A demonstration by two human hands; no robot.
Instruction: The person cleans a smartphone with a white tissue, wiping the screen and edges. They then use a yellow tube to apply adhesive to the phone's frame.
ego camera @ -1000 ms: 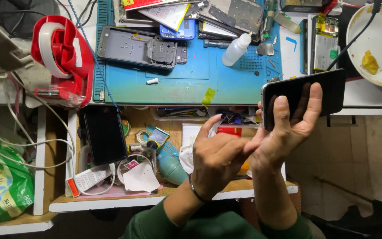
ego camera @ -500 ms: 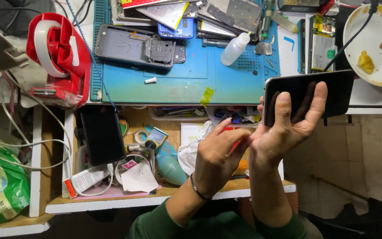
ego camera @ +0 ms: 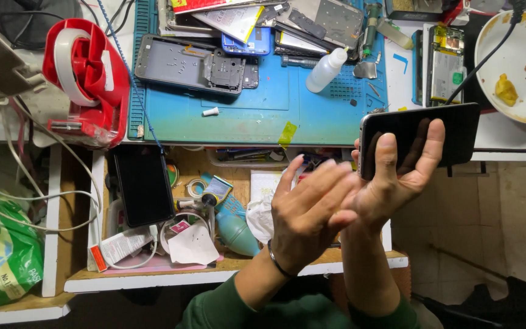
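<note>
Phone (ego camera: pixel 418 139), dark screen up, sits in my right hand (ego camera: pixel 391 183), fingers curled over its glass past the worktop (ego camera: pixel 245 119) edge, while my left hand (ego camera: pixel 308 210) hangs open and empty beside it above the cluttered drawer (ego camera: pixel 214 268), touching the right wrist.

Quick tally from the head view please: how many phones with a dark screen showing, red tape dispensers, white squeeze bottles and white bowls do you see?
Phones with dark screen showing: 2, one held in the right hand as the black phone, one drawer phone
Red tape dispenser: 1
White squeeze bottle: 1
White bowl: 1
Total: 5
</note>
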